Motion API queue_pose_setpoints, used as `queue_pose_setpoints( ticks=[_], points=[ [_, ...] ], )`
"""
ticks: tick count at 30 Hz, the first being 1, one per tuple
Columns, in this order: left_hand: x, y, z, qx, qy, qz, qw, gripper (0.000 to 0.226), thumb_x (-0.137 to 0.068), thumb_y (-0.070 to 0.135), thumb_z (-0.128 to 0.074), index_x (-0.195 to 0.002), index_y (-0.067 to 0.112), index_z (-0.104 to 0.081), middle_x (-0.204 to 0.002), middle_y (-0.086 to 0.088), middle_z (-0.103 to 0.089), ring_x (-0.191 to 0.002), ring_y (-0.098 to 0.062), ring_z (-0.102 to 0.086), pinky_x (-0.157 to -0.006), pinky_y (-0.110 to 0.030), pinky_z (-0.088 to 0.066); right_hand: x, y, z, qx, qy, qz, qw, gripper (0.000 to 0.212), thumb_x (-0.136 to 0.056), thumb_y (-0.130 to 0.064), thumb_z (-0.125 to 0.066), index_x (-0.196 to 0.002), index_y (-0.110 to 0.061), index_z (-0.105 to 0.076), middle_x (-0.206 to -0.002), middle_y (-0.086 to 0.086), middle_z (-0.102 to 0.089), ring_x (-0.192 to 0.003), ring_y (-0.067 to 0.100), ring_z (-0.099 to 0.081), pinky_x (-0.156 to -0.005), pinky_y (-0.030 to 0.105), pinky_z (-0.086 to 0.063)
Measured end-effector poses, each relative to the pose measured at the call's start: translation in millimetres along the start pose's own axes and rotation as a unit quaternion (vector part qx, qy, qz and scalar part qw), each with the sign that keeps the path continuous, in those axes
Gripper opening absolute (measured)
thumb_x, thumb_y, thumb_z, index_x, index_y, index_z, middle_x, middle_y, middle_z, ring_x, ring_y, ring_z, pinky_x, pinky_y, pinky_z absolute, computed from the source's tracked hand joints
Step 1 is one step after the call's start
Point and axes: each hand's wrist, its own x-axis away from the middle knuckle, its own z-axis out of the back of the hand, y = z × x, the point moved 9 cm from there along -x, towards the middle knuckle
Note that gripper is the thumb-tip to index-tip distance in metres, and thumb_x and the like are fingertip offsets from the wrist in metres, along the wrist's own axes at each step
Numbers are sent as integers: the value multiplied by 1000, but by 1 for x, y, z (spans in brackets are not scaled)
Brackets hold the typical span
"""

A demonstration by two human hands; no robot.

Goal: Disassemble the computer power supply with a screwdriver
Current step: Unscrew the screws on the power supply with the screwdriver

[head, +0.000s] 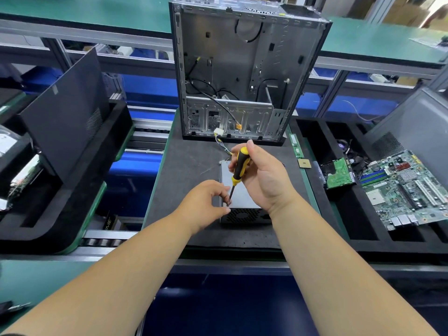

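On the dark mat of the surface [184, 166], just in front of the opened computer case [242, 69], lies the grey power supply [242, 197], fan grille toward the person. Right hand [264, 175] has its grip clamped round the yellow-and-black screwdriver [238, 169], tip set at the unit's near left top corner. Left hand [206, 202] rests against that corner, fingers curled beside the shaft; whether they pinch anything cannot be told.
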Motion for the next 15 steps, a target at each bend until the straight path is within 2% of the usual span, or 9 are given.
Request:
queue_pose_setpoints(
  ticks=[3,6,9,12,15],
  points=[
    [0,0,0,-5,-2,-4,1000,17,-76,13,-82,-80,24,-69,-103,22,-57,-118,-2,-54,-109,-31,-39,-1,0,-2,1,1,11,1000,29,-106,-23,-42,-90,-5,-58,-73,9,-59,-71,23,-59,-73,31,-51],
    [-1,-1,0,-2,0,-6,1000,20,-75,13,-83,-78,26,-69,-101,25,-57,-114,1,-54,-108,-30,-40,-2,1,-6,7,-9,12,1000,38,-107,-25,-35,-82,-8,-59,-62,5,-53,-64,20,-50,-70,30,-47],
    [-2,-2,0,6,0,-5,1000,24,-75,12,-83,-75,31,-67,-102,28,-56,-119,1,-54,-109,-30,-40,-2,5,-8,-9,-11,0,1000,48,-109,-33,-29,-76,-9,-56,-55,3,-41,-57,18,-38,-65,29,-37],
    [-3,-3,0,14,2,-12,1000,27,-77,12,-82,-73,34,-65,-100,26,-58,-121,1,-54,-109,-30,-40,-1,5,-9,-10,-24,-1,1000,54,-107,-44,-23,-78,-9,-52,-54,2,-36,-57,17,-32,-59,27,-33],
    [-4,-1,1,4,3,-22,1000,27,-79,13,-81,-72,33,-64,-99,22,-59,-111,11,-53,-104,-24,-40,3,3,-14,7,-49,6,999,38,-103,-41,-33,-82,-12,-46,-59,2,-42,-59,18,-35,-59,28,-33]
  ],
)
